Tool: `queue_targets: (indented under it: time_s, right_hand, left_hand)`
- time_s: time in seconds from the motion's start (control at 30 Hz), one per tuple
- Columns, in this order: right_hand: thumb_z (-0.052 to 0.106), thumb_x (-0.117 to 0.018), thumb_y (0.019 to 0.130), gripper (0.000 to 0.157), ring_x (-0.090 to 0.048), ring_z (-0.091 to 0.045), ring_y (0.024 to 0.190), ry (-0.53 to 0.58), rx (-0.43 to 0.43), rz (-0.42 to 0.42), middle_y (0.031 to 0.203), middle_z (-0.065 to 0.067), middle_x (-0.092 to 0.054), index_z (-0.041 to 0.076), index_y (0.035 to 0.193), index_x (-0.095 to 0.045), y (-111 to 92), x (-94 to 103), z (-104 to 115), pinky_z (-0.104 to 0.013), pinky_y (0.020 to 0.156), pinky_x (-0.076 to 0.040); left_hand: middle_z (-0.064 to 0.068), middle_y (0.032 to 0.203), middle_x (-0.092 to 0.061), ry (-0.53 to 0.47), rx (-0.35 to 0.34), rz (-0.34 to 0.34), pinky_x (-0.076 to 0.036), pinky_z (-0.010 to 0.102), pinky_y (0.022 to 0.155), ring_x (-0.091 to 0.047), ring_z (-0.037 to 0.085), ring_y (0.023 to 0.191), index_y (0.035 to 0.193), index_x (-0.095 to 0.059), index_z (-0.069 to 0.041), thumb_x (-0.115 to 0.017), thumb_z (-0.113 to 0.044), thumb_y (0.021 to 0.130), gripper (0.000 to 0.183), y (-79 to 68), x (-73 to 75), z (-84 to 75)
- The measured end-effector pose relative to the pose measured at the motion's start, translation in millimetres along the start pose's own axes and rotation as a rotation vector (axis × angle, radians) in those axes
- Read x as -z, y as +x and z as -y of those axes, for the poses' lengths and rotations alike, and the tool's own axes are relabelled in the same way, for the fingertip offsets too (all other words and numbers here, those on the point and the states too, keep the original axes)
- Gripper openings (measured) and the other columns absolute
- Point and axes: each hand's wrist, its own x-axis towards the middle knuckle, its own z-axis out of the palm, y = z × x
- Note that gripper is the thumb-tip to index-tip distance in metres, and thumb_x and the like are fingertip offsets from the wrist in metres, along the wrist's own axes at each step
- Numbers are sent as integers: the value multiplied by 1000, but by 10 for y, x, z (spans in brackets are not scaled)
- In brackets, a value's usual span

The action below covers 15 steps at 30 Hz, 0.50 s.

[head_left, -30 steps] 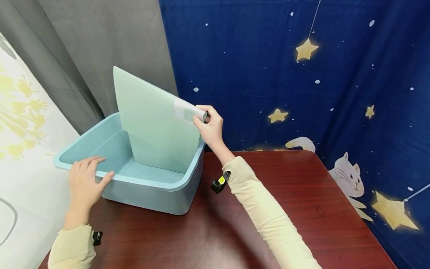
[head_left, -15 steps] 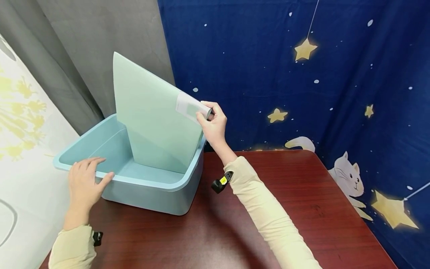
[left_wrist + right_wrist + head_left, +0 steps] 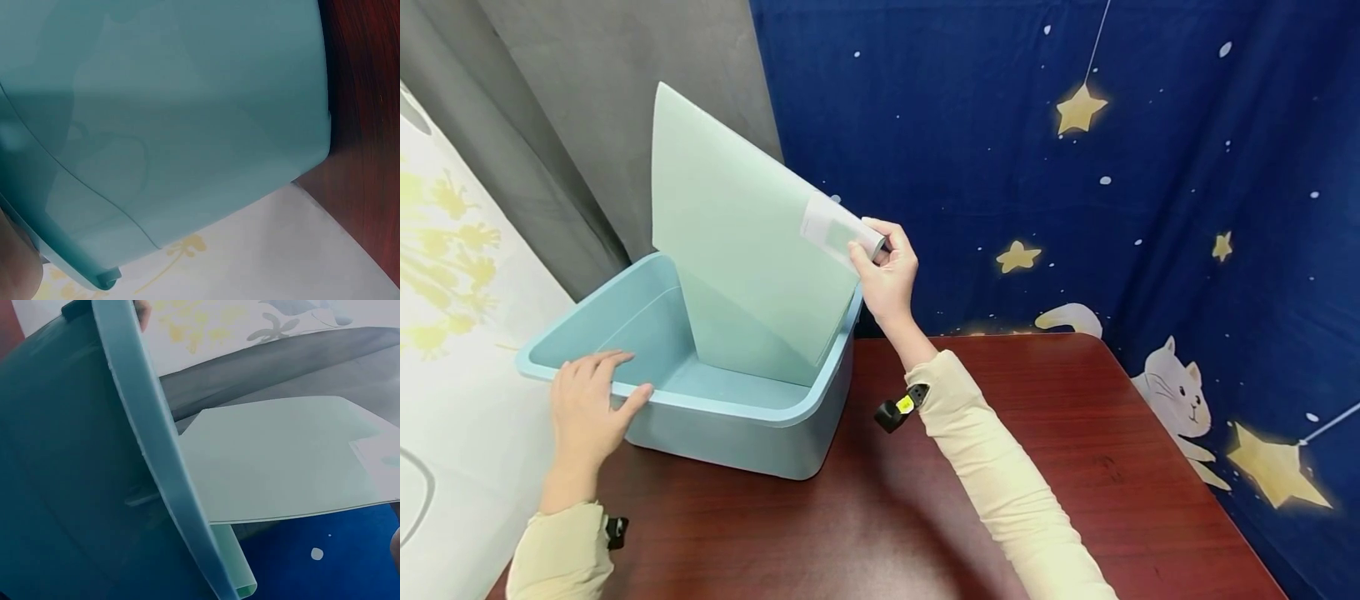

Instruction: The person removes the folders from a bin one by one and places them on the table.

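A light blue plastic tub stands on the table. A pale green file folder with a white label on its spine stands tilted in it, its lower edge down inside and its upper part well above the rim. My right hand pinches the labelled spine end between thumb and fingers, just beyond the tub's right rim. My left hand holds the tub's near left rim, fingers over the edge and thumb on the rim. In the right wrist view, a second pale green edge shows below the folder, partly hidden by the rim.
The dark red wooden table extends to the right of the tub. Behind it hang a grey curtain and a blue starry curtain. A white patterned cloth lies along the left side.
My right hand has moved up and slightly right, lifting the folder's upper part higher above the tub. The left hand and the tub have hardly moved.
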Motion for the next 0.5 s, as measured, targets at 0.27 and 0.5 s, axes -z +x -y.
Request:
queue_targets:
  time_s: [0.27, 0.5]
  right_hand:
    - [-15, -60, 74, 32, -65, -16, 75, 48, 75, -71, 94, -15, -60, -15, 105, -53, 58, 64, 88, -34, 68, -54]
    - [-15, -60, 72, 33, -63, -15, 75, 77, 100, -133, 94, -8, -61, -16, 104, -51, 107, 103, 170, -30, 67, -53]
  left_hand:
    - [25, 105, -57, -8, -14, -20, -28, 52, 83, -44, 44, 98, 104, -59, 6, -51, -60, 78, 71, 8, -9, 6]
    - [25, 105, -57, -4, -18, -22, -28, 52, 84, -45, 43, 98, 104, -59, 6, -51, -60, 78, 71, 3, -18, 30]
